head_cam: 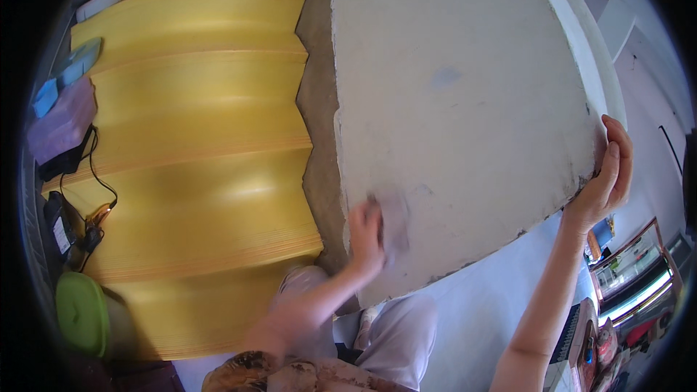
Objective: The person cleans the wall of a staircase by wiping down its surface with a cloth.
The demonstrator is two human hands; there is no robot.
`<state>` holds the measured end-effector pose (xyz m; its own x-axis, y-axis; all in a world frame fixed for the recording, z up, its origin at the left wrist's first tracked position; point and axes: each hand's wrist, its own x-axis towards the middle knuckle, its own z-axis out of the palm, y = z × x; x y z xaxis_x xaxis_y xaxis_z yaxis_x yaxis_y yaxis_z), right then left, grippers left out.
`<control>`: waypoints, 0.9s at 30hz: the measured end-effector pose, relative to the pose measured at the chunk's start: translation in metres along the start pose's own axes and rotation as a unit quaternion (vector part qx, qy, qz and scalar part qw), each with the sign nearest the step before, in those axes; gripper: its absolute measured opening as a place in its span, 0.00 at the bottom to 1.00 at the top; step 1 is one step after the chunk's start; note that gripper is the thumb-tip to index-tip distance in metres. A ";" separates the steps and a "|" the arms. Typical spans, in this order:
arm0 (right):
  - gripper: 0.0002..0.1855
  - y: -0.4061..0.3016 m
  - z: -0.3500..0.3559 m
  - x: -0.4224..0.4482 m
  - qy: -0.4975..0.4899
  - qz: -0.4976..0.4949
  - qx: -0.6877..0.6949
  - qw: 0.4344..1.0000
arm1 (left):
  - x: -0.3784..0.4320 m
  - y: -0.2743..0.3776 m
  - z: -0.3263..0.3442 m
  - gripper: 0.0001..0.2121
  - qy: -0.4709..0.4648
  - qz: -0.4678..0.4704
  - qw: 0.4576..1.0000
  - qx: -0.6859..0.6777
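Note:
A beige painted wall panel (468, 120), scuffed and chipped along its edges, fills the middle and right beside the staircase. My left hand (367, 237) is closed around a pale greyish pad or cloth (396, 223) held against the panel's lower left part. Motion blur hides what the pad is made of. At the panel's right edge my right hand (601, 174) rests with its fingers curled around the corner. Bluish-grey smudges (446, 76) mark the panel's surface higher up.
Yellow-covered stairs (218, 190) rise on the left. Along their outer side stand a green-lidded container (81, 316), a purple plastic box (62, 122), a light-blue item (80, 60) and a black device (61, 228) with cables (101, 174). My legs (403, 337) are below. A framed window or glass cabinet (631, 267) shows at lower right.

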<state>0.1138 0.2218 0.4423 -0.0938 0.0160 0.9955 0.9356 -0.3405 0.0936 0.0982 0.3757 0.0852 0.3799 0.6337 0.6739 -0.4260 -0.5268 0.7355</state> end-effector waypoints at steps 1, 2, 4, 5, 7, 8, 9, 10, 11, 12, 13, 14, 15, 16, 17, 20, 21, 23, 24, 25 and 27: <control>0.16 -0.001 0.000 0.001 0.004 -0.003 -0.004 1.000 | -0.036 0.000 -0.005 0.19 -0.018 0.035 0.999 0.026; 0.16 0.002 -0.001 0.001 0.002 -0.003 -0.004 1.000 | -0.071 0.004 -0.013 0.19 -0.062 0.027 0.998 0.007; 0.16 0.003 0.000 -0.001 -0.001 0.001 0.000 1.000 | -0.091 0.004 -0.018 0.19 -0.107 0.015 0.994 -0.010; 0.16 0.003 -0.001 -0.001 -0.001 0.002 0.002 1.000 | -0.089 -0.002 -0.012 0.19 -0.093 -0.018 0.994 -0.053; 0.16 0.000 -0.002 0.001 -0.010 -0.001 -0.001 1.000 | -0.073 -0.016 0.003 0.19 -0.083 -0.186 0.963 -0.176; 0.16 0.002 -0.003 0.001 -0.015 -0.006 -0.005 1.000 | -0.040 -0.012 0.004 0.18 -0.044 -0.080 0.990 -0.108; 0.16 0.004 -0.007 0.000 -0.020 -0.007 -0.014 1.000 | -0.005 -0.003 0.008 0.15 -0.018 -0.146 0.975 -0.165; 0.17 0.004 -0.008 0.000 -0.024 -0.005 -0.028 0.999 | 0.032 0.001 0.007 0.15 0.012 -0.208 0.955 -0.210; 0.18 0.001 -0.005 0.000 -0.026 -0.001 -0.035 0.999 | 0.064 -0.020 0.005 0.15 0.040 -0.143 0.979 -0.141; 0.18 0.001 -0.004 0.000 -0.026 0.000 -0.035 0.999 | 0.093 -0.031 0.006 0.16 0.057 -0.108 0.989 -0.088; 0.18 0.001 -0.003 0.000 -0.025 -0.002 -0.036 0.999 | 0.118 -0.040 0.006 0.18 0.074 -0.072 0.994 -0.035; 0.18 0.001 -0.003 -0.002 -0.024 -0.002 -0.036 0.999 | 0.141 -0.050 0.004 0.18 0.084 -0.085 0.992 -0.048; 0.18 0.002 -0.003 -0.002 -0.023 -0.001 -0.038 0.999 | 0.153 -0.051 0.004 0.18 0.093 -0.096 0.989 -0.063; 0.17 0.002 -0.003 -0.002 -0.023 -0.004 -0.035 0.999 | 0.151 -0.050 0.003 0.18 0.091 -0.097 0.989 -0.061; 0.17 0.002 -0.002 -0.003 -0.022 -0.005 -0.032 0.999 | 0.148 -0.048 0.001 0.18 0.090 -0.087 0.992 0.004; 0.17 0.004 -0.003 -0.004 -0.022 -0.016 -0.042 0.999 | 0.102 -0.037 0.009 0.17 0.062 -0.045 0.996 0.051; 0.17 0.004 -0.006 -0.002 -0.024 -0.014 -0.048 0.998 | 0.074 -0.025 0.013 0.19 0.052 -0.056 0.997 0.020; 0.17 0.006 -0.011 0.000 -0.011 0.015 -0.042 0.999 | 0.003 -0.009 0.013 0.21 0.017 -0.049 0.999 -0.003; 0.17 0.005 -0.009 0.002 -0.012 0.021 -0.046 0.999 | -0.034 -0.007 0.006 0.21 -0.005 -0.026 1.000 0.006; 0.16 0.006 -0.007 0.004 -0.004 0.007 -0.035 0.999 | -0.067 -0.004 -0.001 0.18 -0.030 0.007 0.999 -0.014; 0.16 0.005 0.001 0.003 0.008 -0.001 -0.022 1.000 | -0.123 -0.015 -0.015 0.18 -0.044 -0.017 0.998 -0.032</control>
<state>0.1183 0.2216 0.4453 -0.1021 0.0017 0.9948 0.9193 -0.3820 0.0950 0.0458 0.3140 -0.0095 0.4640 0.5969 0.6546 -0.4622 -0.4673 0.7537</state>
